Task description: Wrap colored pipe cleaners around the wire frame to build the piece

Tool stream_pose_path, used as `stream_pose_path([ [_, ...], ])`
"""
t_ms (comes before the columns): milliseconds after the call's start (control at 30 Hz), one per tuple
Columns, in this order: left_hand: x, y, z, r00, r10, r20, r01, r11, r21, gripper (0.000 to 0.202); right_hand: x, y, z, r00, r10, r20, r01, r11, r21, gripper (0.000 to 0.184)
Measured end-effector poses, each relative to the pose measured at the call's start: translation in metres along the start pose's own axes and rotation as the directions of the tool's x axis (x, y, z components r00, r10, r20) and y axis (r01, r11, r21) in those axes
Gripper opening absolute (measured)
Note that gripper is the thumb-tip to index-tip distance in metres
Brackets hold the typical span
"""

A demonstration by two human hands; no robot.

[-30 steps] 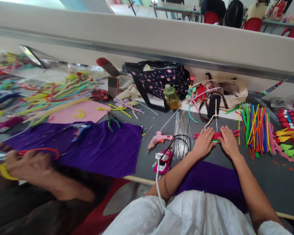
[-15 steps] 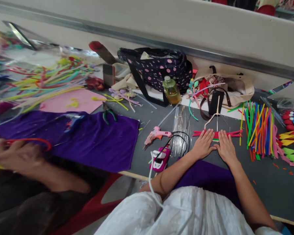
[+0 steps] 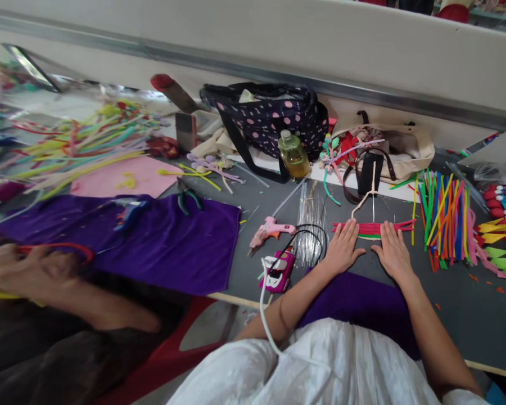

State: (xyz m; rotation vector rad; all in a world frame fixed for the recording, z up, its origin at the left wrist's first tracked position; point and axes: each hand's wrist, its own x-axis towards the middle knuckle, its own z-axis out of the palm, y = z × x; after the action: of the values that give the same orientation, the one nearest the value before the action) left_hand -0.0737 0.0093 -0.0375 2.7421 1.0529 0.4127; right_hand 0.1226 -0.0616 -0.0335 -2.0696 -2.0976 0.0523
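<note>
Both of my hands lie palm down on the grey table. My left hand (image 3: 343, 244) presses its outstretched fingers on the left part of a row of pinkish-red strips (image 3: 370, 228). On the right part, the fingers of my right hand (image 3: 392, 247) lie flat, thumb pointing inward. Between the hands the middle of the strips shows, with a green strip (image 3: 369, 236) along the near side. Just beyond stands or lies a pale fuzzy stem (image 3: 373, 177) that forks at its lower end; a thin white line runs down from the fork.
Left of my hands are a bundle of thin wires (image 3: 311, 225), a pink glue gun (image 3: 272, 229) and a magenta-and-white device (image 3: 279, 271) with a cord. Colourful strips (image 3: 444, 219) lie to the right. A bottle (image 3: 294, 154) and bags stand behind. A co-worker's hand (image 3: 37, 270) is at far left.
My hands have slid apart, the left one leftward and the right one slightly right. More of the red strips and the green strip now shows between them.
</note>
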Motion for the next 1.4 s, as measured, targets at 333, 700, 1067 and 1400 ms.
stream_pose_path([
  [333, -0.003, -0.004, -0.004, 0.998, 0.014, 0.054, -0.017, 0.999, 0.047, 0.076, -0.003, 0.003, 0.008, 1.0, 0.019, -0.009, -0.019, 1.0, 0.008, 0.072],
  [700, 0.013, 0.017, -0.006, 0.995, 0.098, -0.002, -0.098, 0.993, 0.069, 0.07, -0.001, -0.007, 0.002, 0.997, -0.062, -0.05, 0.062, 0.998, -0.003, 0.066],
  [1067, 0.014, 0.01, 0.004, 0.991, 0.133, 0.019, -0.133, 0.991, 0.014, 0.072, 0.001, -0.009, 0.005, 0.998, -0.053, -0.015, 0.053, 0.999, -0.009, 0.066],
  [1400, 0.015, 0.009, 0.003, 0.992, 0.124, 0.033, -0.122, 0.992, -0.033, 0.071, 0.005, -0.019, -0.001, 1.0, 0.004, 0.021, -0.003, 0.999, -0.045, 0.063],
])
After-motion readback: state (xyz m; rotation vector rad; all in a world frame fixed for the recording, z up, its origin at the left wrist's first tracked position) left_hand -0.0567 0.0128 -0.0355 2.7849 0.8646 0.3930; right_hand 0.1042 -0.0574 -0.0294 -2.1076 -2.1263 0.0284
